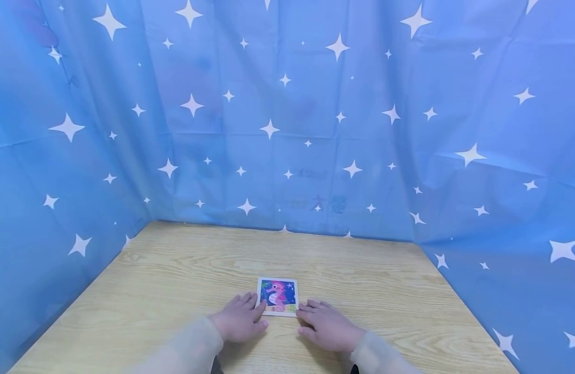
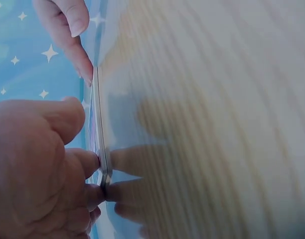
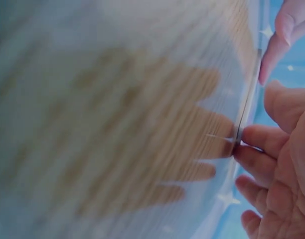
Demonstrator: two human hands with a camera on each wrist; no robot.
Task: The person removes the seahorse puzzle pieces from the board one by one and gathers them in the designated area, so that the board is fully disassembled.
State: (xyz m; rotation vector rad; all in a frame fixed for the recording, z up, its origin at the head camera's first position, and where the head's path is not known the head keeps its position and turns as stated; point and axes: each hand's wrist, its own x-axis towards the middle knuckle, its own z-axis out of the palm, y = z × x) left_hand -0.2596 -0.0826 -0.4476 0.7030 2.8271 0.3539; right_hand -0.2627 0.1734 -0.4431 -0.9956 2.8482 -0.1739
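A small square picture board (image 1: 278, 295) with a white border lies flat on the table, showing a pink seahorse on dark blue. My left hand (image 1: 240, 318) is at its left side, index fingertip over the lower left corner and other fingers along the edge. At the lower right corner, the fingertips of my right hand (image 1: 328, 326) touch the edge. Both thumbs stick out towards each other, below the board. From the left wrist, the board (image 2: 101, 129) shows as a thin slab seen edge-on, with fingertips against it. The right wrist view shows two fingertips at the board's edge (image 3: 248, 104).
The wood-grain table (image 1: 175, 270) reflects the hands in both wrist views. A blue curtain (image 1: 311, 104) with white stars hangs along the table's back and both sides. Pale sleeves (image 1: 381, 356) cover the forearms.
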